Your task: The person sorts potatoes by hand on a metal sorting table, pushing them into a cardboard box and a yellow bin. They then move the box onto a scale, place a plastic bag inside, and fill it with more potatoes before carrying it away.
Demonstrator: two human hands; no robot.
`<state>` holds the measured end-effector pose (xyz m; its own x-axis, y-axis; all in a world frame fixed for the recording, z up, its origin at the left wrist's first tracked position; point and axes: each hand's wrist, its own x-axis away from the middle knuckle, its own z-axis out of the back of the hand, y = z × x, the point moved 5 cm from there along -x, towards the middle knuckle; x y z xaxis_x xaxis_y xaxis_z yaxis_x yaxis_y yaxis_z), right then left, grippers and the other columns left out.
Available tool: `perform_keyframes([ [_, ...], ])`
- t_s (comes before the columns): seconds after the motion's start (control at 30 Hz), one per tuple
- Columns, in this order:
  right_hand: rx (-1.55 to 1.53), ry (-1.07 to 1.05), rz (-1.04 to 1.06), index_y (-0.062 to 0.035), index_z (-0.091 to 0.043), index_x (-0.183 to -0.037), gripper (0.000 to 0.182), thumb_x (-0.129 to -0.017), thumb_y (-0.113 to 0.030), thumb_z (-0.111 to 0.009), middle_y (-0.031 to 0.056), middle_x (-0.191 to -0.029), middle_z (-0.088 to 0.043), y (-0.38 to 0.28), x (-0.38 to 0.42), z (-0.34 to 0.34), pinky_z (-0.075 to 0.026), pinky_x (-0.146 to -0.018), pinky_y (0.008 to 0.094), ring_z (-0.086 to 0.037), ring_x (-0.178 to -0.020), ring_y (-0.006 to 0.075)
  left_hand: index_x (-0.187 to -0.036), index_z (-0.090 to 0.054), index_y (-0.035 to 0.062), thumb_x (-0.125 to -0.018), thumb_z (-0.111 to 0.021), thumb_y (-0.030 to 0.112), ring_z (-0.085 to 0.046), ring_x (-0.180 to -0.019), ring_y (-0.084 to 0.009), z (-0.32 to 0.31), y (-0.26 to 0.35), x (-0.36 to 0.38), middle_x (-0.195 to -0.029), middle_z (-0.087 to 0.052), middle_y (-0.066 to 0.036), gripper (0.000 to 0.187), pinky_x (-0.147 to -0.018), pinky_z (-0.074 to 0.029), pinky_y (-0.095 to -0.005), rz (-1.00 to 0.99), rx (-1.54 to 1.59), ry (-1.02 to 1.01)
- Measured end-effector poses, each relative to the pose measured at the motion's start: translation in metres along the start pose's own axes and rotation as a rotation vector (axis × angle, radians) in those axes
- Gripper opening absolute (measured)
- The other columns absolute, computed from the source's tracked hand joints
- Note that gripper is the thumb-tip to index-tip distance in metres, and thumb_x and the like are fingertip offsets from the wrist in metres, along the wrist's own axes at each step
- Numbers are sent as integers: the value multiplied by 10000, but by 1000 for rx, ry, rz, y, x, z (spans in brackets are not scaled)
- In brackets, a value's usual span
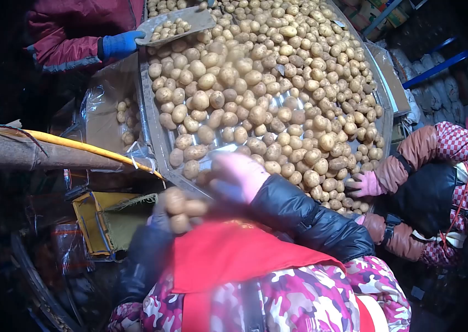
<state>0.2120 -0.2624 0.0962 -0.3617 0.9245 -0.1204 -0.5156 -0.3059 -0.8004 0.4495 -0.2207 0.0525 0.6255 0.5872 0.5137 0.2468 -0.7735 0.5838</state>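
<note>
Several potatoes [177,207] lie in my left hand [159,213], low at the near left corner of the metal table, in front of my body. The fingers are mostly hidden by the potatoes and shadow. My right hand [239,174], in a pink glove and smeared by motion, is over the near edge of the potato heap [300,105]. Its fingers point left, and whether it holds anything cannot be made out. The heap covers much of the metal table [159,138], with bare metal showing near my right hand.
A co-worker's blue-gloved hand [120,44] holds a scoop [200,21] with potatoes at the upper left. Another person's pink-gloved hand [364,184] touches the heap at right. A wooden pole [40,152], yellow box [87,221] and cardboard box [106,105] stand left.
</note>
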Motion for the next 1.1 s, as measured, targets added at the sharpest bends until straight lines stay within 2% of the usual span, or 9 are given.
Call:
perform_keyframes([
  [0.17, 279, 206, -28, -52, -630, -1276, 424, -920, -275, -694, 215, -1268, -641, 33, 11, 29, -456, -1065, 491, -583, -1212, 416, -1337, -527, 74, -955, -496, 729, -730, -743, -325, 106, 70, 60, -1077, -688, -225, 760, -524, -605, -385, -298, -30, 568],
  [0.23, 550, 169, -61, -87, -594, -1367, 513, -918, -314, -692, 188, -1441, -549, 50, -9, 30, -357, -1146, 598, -490, -1347, 411, -1464, -452, 76, -941, -673, 523, -730, -993, -340, 151, 111, 71, -1283, -655, -237, 722, -651, -638, -381, -316, 114, 148],
  [0.33, 632, 204, -121, -113, -579, -1399, 552, -909, -342, -687, 175, -1506, -496, 60, -39, 48, -307, -1180, 624, -444, -1396, 398, -1293, -582, 92, -990, -550, 605, -699, -897, -313, 256, 149, 42, -1095, -674, -133, 597, -681, -580, -392, -646, -678, 879],
  [0.43, 758, 203, -129, -141, -578, -1420, 577, -913, -398, -677, 151, -1566, -453, 82, -39, 58, -275, -1204, 617, -384, -1463, 401, -1259, -598, 98, -983, -621, 489, -649, -1052, -288, 260, 179, 20, -1132, -674, -100, 479, -881, -527, -402, -681, -517, 705],
  [0.67, 832, 275, -407, -135, -537, -1460, 630, -907, -389, -700, 173, -1531, -489, 112, 8, 90, -342, -1160, 572, -471, -1383, 398, -1212, -690, 62, -999, -616, 328, -705, -678, -281, 179, 89, 29, -996, -729, -195, 348, -639, -602, -396, -80, -346, 866],
  [0.77, 760, 494, -428, -116, -530, -1463, 664, -877, -344, -745, 188, -1455, -548, 142, 44, 102, -396, -1095, 539, -541, -1281, 406, -1168, -722, 3, -1023, -619, 204, -678, -628, -179, 69, 46, 12, -910, -748, -119, 268, -556, -536, -280, 6, -274, 555],
  [0.83, 739, 501, -337, -109, -564, -1401, 630, -837, -301, -766, 200, -1366, -581, 109, 43, 93, -424, -1046, 525, -563, -1214, 417, -1159, -718, -21, -965, -728, 120, -748, -855, -216, 6, 62, -19, -979, -766, -161, 240, -779, -586, -322, -547, -1361, 443],
  [0.93, 600, 142, -289, -97, -616, -1266, 523, -788, -261, -750, 197, -1286, -605, 27, 16, 64, -451, -1001, 528, -584, -1160, 402, -1308, -658, 31, -979, -671, 191, -640, -1232, -404, -27, 99, -75, -1286, -674, -244, 367, -1056, -508, -446, -799, -1612, 591],
  [1.1, 650, 51, 295, -131, -639, -1205, 465, -773, -273, -734, 161, -1185, -640, 37, 28, -30, -425, -1069, 546, -597, -1184, 359, -1348, -576, 21, -958, -575, 79, -655, -1189, -419, 0, 154, -159, -1357, -584, -256, 394, -987, -543, -491, -205, -1920, 946],
])
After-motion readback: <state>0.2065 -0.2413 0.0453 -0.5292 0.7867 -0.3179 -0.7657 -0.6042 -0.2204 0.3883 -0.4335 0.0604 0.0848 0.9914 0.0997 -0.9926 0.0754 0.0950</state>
